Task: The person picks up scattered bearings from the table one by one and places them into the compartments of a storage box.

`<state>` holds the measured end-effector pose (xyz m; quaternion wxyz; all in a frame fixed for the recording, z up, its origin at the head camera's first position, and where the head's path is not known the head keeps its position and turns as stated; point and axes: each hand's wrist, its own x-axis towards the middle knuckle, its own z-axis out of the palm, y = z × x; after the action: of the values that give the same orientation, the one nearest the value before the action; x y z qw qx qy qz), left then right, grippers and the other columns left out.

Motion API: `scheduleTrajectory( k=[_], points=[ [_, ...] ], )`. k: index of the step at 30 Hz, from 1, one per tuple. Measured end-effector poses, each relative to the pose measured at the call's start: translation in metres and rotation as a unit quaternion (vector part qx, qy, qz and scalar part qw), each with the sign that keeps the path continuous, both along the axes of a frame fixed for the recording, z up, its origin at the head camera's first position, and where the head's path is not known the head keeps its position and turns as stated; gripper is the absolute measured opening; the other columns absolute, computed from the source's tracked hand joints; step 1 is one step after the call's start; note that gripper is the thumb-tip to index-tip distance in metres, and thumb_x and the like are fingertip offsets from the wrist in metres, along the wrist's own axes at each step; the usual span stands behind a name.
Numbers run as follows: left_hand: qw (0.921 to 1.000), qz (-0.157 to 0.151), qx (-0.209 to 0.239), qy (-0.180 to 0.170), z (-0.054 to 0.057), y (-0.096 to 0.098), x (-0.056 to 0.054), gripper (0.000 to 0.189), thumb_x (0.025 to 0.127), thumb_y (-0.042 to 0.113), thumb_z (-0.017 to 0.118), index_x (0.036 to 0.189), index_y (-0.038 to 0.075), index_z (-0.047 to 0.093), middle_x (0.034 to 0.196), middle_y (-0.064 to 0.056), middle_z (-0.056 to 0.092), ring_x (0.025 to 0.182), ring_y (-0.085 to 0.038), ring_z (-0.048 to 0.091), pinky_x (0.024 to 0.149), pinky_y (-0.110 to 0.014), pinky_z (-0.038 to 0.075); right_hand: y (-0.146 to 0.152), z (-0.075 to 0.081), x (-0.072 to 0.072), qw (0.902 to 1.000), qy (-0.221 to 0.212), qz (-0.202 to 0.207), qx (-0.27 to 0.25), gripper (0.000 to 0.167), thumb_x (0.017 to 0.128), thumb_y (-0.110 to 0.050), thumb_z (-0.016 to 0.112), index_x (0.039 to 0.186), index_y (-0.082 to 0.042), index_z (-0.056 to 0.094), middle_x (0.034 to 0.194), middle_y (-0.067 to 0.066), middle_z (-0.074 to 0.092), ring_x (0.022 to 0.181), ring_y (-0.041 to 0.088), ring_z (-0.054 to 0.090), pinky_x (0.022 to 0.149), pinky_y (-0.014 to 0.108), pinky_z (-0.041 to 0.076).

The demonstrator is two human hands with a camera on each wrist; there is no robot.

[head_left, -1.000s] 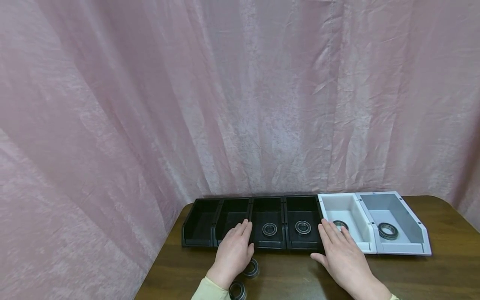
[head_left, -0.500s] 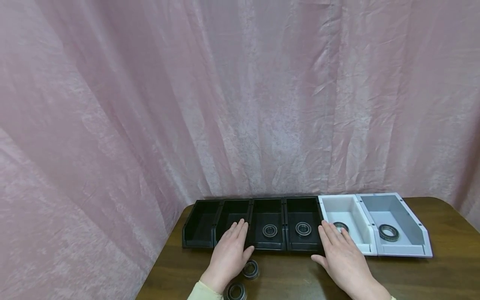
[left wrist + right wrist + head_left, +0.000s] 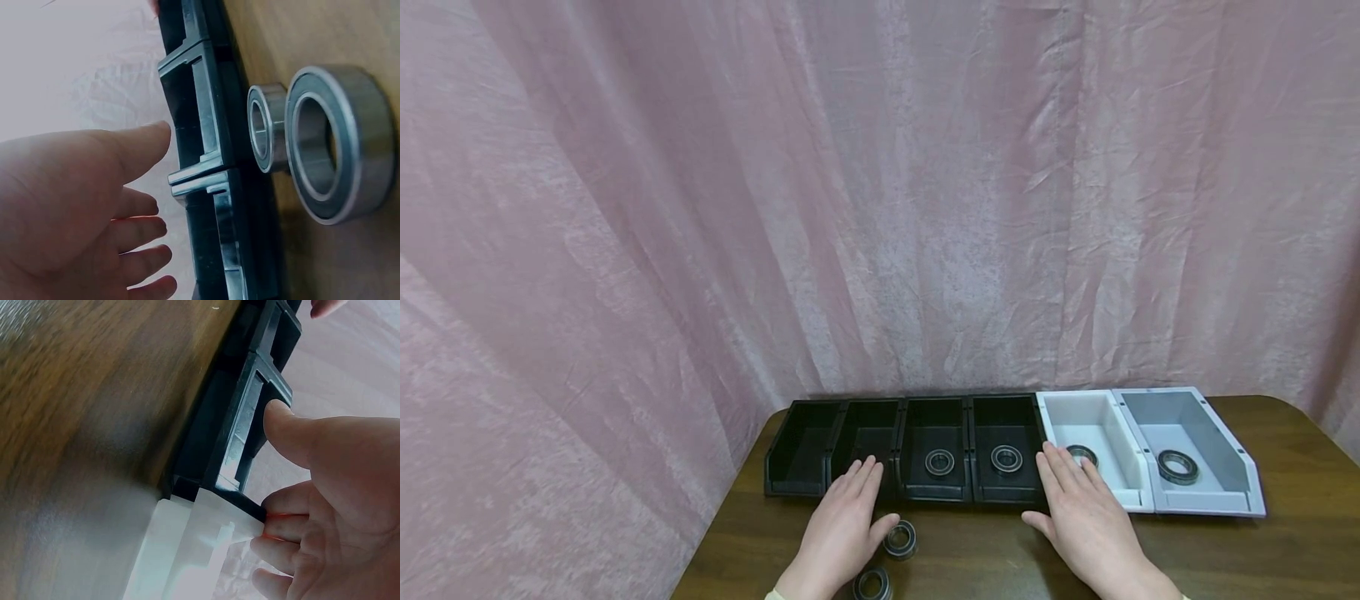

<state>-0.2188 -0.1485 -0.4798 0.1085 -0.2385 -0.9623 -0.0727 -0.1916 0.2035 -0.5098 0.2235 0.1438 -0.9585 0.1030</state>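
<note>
My left hand is held flat, its fingertips over the front of a black bin. Two ball bearings stand on the table beside its thumb, one nearer the bins and one nearer me; in the left wrist view they appear as thick steel rings. My right hand spreads straight fingers over the front of the white bin, thumb stretched to the left. It partly covers a bearing in that bin. Neither hand holds anything.
Several black bins stand in a row, with the white bin and a light grey bin at the right. Each of the two right-hand black bins contains a bearing, as does the grey one. A pink curtain hangs behind the wooden table.
My left hand has moved left and back toward me, uncovering more of the two bearings on the table. The right hand has stayed in place.
</note>
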Motion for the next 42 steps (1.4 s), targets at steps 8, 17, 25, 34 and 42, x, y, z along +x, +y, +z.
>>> scheduleTrajectory(
  k=[8,17,25,34,42],
  points=[
    [0.9976,0.012,-0.004,-0.069,0.0,-0.006,0.017,0.078,0.103,0.046,0.077,0.161,0.0,0.052,0.168,-0.018,0.05,0.156,-0.039,0.046,0.123,-0.062,0.041,-0.001,-0.001,0.001,1.0,-0.009,-0.002,0.002,0.084,0.09,-0.04,0.092,0.148,0.012,0.06,0.158,0.032,0.054,0.148,0.048,0.052,0.124,0.064,0.038],
    [0.9947,0.001,-0.018,-0.102,-0.011,-0.018,0.033,0.082,0.102,0.052,0.076,0.163,0.003,0.052,0.167,-0.015,0.052,0.154,-0.039,0.049,0.121,-0.061,0.044,-0.003,-0.002,0.002,0.9999,-0.015,0.0,-0.002,0.085,0.089,-0.039,0.093,0.148,0.012,0.059,0.158,0.032,0.054,0.148,0.048,0.052,0.124,0.065,0.038],
    [0.9891,-0.003,-0.012,-0.146,-0.025,-0.031,0.041,0.08,0.102,0.054,0.074,0.159,0.0,0.055,0.164,-0.018,0.054,0.152,-0.042,0.049,0.119,-0.063,0.045,-0.004,-0.001,0.004,0.9999,-0.014,0.005,-0.001,0.086,0.088,-0.039,0.093,0.148,0.012,0.06,0.157,0.032,0.055,0.147,0.048,0.053,0.123,0.065,0.04],
    [0.9816,0.013,-0.013,-0.19,-0.031,-0.036,0.043,0.085,0.102,0.062,0.068,0.159,0.0,0.054,0.165,-0.019,0.053,0.154,-0.044,0.047,0.121,-0.064,0.043,-0.002,0.001,0.002,0.9999,-0.012,0.003,0.01,0.086,0.088,-0.04,0.093,0.147,0.013,0.06,0.158,0.033,0.054,0.148,0.048,0.052,0.124,0.065,0.038],
    [0.9872,0.018,-0.029,-0.156,-0.027,-0.034,0.049,0.084,0.101,0.059,0.073,0.16,0.002,0.055,0.163,-0.016,0.056,0.153,-0.04,0.049,0.122,-0.06,0.044,0.0,0.007,0.001,0.9997,-0.019,0.004,0.015,0.087,0.089,-0.04,0.092,0.148,0.014,0.058,0.158,0.034,0.053,0.148,0.049,0.051,0.124,0.066,0.037]
  ],
)
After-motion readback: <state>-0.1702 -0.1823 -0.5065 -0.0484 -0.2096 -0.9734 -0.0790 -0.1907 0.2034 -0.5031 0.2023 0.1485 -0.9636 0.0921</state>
